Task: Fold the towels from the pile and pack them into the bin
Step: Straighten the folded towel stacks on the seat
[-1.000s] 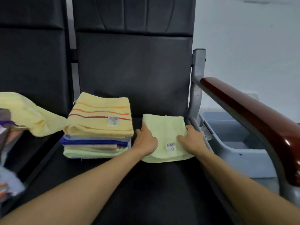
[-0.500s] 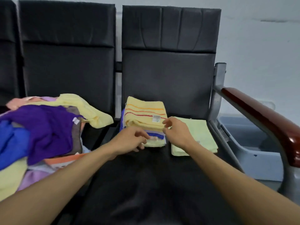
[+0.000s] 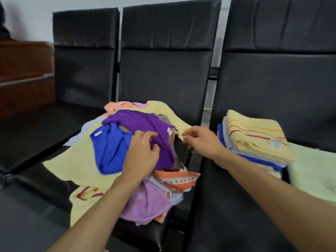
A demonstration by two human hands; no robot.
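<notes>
Left forearm (image 3: 94,211), right forearm (image 3: 272,188) bare; left grip (image 3: 141,157), right grip (image 3: 201,140) bare.

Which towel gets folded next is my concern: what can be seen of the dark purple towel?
The dark purple towel looks like soft terry, unfolded and crumpled. It lies draped atop the pile on the middle seat, partly over a blue towel. A small white tag shows at its right corner. The left hand grips its front fold; the right hand is near the tag, contact unclear.
</notes>
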